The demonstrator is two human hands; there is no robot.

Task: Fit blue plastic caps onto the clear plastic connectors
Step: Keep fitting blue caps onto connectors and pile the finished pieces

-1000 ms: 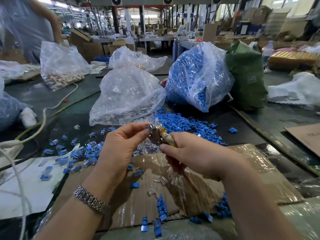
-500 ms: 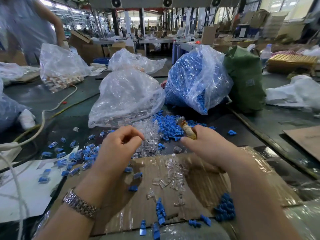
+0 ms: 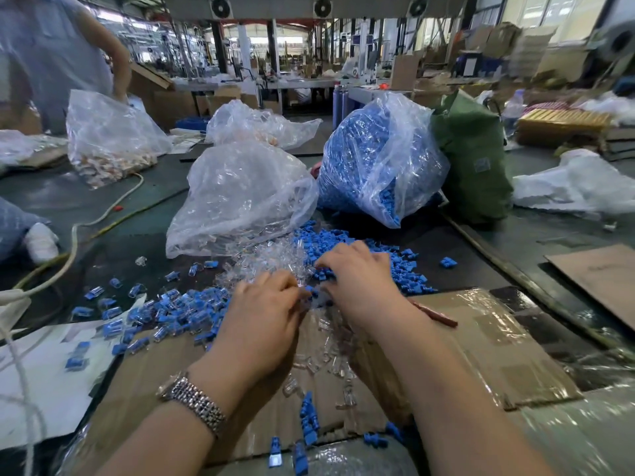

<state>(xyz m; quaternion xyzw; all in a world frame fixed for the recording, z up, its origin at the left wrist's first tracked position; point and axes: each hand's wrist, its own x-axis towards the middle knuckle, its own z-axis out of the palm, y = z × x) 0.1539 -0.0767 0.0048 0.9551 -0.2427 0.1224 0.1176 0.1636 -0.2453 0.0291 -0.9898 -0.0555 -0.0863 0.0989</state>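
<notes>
A heap of clear plastic connectors (image 3: 264,262) lies beside a heap of loose blue caps (image 3: 398,266) on the dark table. My left hand (image 3: 264,317) has its fingers curled at the edge of the clear heap and seems to pinch a clear connector. Over the blue caps, my right hand (image 3: 357,280) reaches with bent fingers. It keeps a tool in its palm, and the tool's reddish handle (image 3: 434,315) sticks out beside the wrist. Capped pieces (image 3: 178,307) lie scattered to the left. More clear connectors (image 3: 326,355) lie on the cardboard (image 3: 481,338) between my arms.
A clear bag of connectors (image 3: 240,190) and a bag full of blue caps (image 3: 378,159) stand behind the heaps, with a green sack (image 3: 470,159) to the right. A white cable (image 3: 74,235) runs along the left. Another person (image 3: 51,46) stands at the far left.
Both hands have dropped from chest height to the table and reached forward into the heaps. The tool, held up before, now lies low in my right palm.
</notes>
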